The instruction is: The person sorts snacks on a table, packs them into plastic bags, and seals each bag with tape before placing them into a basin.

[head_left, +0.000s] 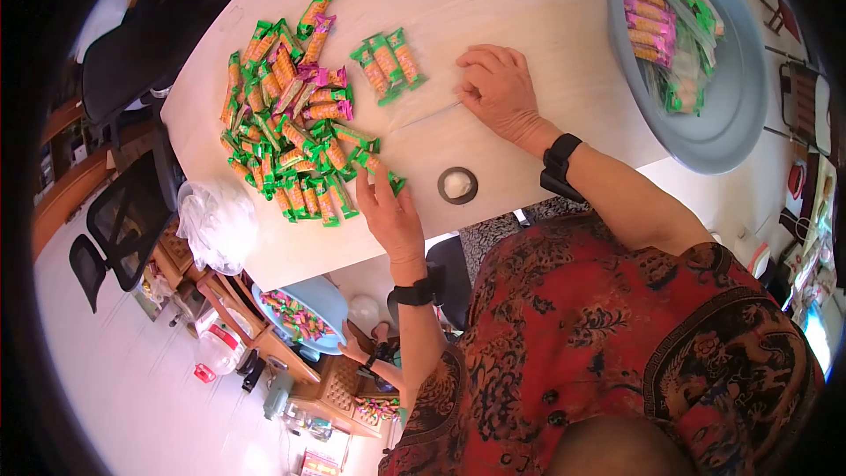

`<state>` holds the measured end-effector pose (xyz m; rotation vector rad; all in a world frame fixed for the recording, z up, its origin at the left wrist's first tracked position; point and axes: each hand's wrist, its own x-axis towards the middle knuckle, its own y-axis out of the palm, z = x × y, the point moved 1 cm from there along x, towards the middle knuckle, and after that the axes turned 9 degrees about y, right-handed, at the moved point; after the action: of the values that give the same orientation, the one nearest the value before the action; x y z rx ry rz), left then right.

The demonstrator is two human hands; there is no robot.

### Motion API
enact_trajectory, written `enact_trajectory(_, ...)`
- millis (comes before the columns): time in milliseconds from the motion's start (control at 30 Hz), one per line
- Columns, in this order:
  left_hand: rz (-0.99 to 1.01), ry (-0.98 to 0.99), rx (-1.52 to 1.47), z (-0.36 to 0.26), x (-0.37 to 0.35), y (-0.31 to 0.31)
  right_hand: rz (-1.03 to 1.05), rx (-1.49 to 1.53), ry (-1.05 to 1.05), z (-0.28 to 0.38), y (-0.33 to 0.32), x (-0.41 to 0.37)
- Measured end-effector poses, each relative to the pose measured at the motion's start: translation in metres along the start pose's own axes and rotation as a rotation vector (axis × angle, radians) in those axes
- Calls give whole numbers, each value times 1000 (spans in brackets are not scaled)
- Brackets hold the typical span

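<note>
My left hand (389, 219) is open at the right edge of a pile of small snack packets (286, 145) with green or pink ends. Its spread fingertips touch a green-ended packet (377, 167). My right hand (500, 92) rests on the pale table (520, 0), fingers curled together, with nothing visible in them. Between the pile and my right hand, several green-ended packets (388, 64) lie side by side in a row. A dark ring-shaped item with a whitish centre (457, 185) lies near the table's front edge.
A blue-grey basin (736, 115) at right holds bagged packets (650, 26). A white plastic bag (214, 225) hangs by the left table edge. Below, another person's hand (354, 345) touches a blue tub (328, 300) of colourful packets. Black chairs (132, 211) stand at left.
</note>
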<state>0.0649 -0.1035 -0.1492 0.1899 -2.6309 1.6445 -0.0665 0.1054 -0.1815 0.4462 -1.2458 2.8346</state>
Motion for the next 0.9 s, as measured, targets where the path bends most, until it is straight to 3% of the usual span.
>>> enact_trajectory(300,-75,145,-215,-34,-8,-11,-19,-9,-13,0,-1,0)
enact_trajectory(400,-20,286,-346,-57,-4,-7,-20,9,-16,0,-2,-1)
enact_trajectory(500,56,273,-384,-66,13,7,-21,4,-11,1,-2,-1)
enact_trajectory(900,23,379,-299,-59,58,36,-41,-7,-21,2,-4,0)
